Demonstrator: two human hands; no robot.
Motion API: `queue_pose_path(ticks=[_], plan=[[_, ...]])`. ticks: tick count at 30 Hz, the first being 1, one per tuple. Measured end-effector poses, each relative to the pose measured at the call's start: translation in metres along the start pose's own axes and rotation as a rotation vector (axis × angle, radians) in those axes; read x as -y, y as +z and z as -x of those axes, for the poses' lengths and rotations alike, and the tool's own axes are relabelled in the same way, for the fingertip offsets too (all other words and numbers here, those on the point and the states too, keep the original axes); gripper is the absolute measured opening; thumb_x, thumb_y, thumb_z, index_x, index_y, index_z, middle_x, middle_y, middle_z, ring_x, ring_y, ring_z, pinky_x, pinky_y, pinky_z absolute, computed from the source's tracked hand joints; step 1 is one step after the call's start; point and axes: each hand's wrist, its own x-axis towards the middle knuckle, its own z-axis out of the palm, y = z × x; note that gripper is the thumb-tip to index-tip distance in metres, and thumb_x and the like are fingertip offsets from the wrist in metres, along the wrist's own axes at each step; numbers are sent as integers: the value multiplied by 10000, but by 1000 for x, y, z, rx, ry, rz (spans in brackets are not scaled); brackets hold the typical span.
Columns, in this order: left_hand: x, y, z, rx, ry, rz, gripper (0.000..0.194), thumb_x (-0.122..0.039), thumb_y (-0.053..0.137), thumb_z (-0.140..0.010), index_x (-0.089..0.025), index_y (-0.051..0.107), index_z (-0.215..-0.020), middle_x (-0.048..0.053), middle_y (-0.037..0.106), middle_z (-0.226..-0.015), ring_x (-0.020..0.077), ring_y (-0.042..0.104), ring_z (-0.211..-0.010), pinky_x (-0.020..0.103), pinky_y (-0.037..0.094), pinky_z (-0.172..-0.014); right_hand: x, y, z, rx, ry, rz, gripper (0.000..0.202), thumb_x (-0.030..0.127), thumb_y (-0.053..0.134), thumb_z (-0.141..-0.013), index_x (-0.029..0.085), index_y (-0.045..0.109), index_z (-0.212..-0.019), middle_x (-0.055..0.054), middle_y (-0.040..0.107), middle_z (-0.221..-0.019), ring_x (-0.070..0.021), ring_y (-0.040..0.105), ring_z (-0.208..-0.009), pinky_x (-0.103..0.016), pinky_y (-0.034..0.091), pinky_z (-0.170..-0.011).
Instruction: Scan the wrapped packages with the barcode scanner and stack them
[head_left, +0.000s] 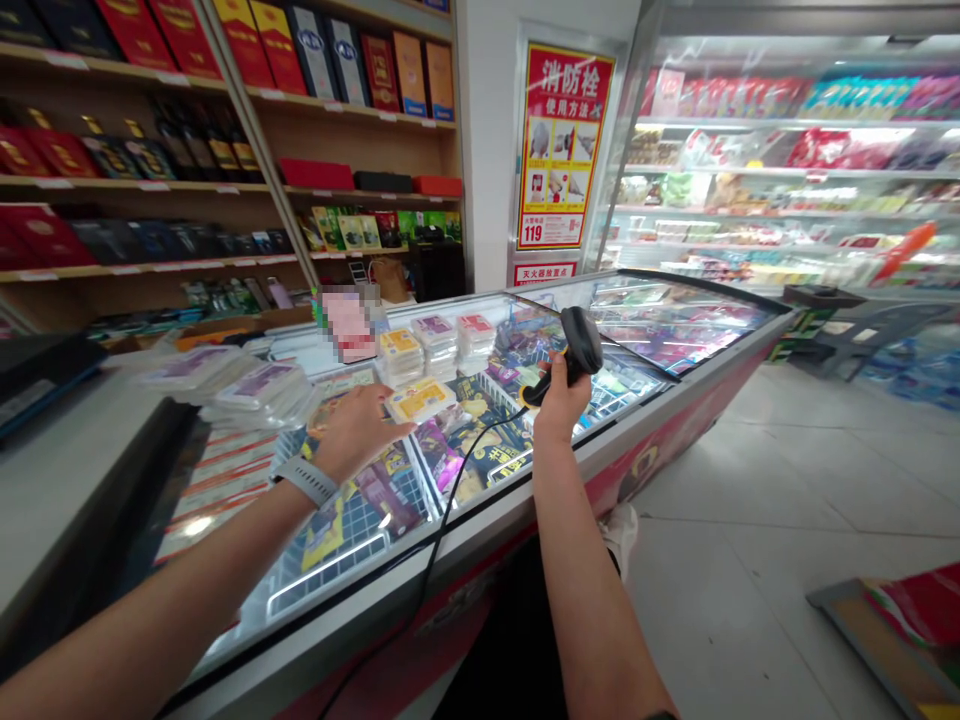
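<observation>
My right hand (561,402) is wrapped round the handle of a black barcode scanner (582,342), raised over the glass top of a chest freezer (517,500). The scanner's black cable (465,465) hangs from the handle and runs down over the freezer's front edge. My left hand (358,428), with a grey watch band on the wrist, is held over the glass with its fingers apart. Just right of its fingertips lies a flat pack with a yellow label (421,400); whether they touch, I cannot tell. Behind that pack stand stacks of yellow-labelled (401,352), purple-labelled (435,340) and red-labelled packs (475,338).
More purple-labelled packs (262,385) are stacked at the left, beside a grey counter (67,470). Shelves of boxes and bottles (187,150) line the back wall. A lit display fridge (772,180) stands at the right. A low stand (885,630) is on the tiled floor.
</observation>
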Motion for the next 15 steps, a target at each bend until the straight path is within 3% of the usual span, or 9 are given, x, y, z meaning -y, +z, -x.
queue_pose_path(ticks=[4, 8, 12, 15], plan=[[22, -19, 26, -153, -6, 3, 559, -530, 646, -746, -214, 560, -1199, 119, 639, -1237, 314, 584, -1154, 452, 406, -992, 3, 2, 6, 79, -42, 11, 424, 497, 722, -756, 162, 636, -1000, -57, 724, -944, -156, 690, -719, -297, 560, -707], [50, -34, 45, -355, 7, -67, 512, -512, 656, -769, -236, 539, -1184, 110, 646, -1189, 329, 562, -1159, 469, 359, -997, 4, 4, 16, 242, -109, 58, 406, 488, 725, -777, 163, 664, -1011, -72, 739, -964, -176, 705, -743, -339, 569, -769], [71, -42, 51, -509, -28, -118, 520, -530, 671, -782, -227, 533, -1181, 126, 650, -1156, 349, 564, -1153, 486, 336, -998, 3, 6, 23, 421, -161, 156, 423, 477, 757, -758, 157, 693, -1026, -91, 751, -981, -210, 712, -810, -376, 564, -823], [78, -44, 49, -552, -47, -126, 541, -524, 687, -777, -197, 545, -1184, 149, 649, -1151, 362, 562, -1157, 498, 336, -992, 3, 5, 28, 528, -183, 234, 373, 448, 781, -743, 160, 703, -967, -66, 750, -894, -206, 696, -789, -351, 558, -785]])
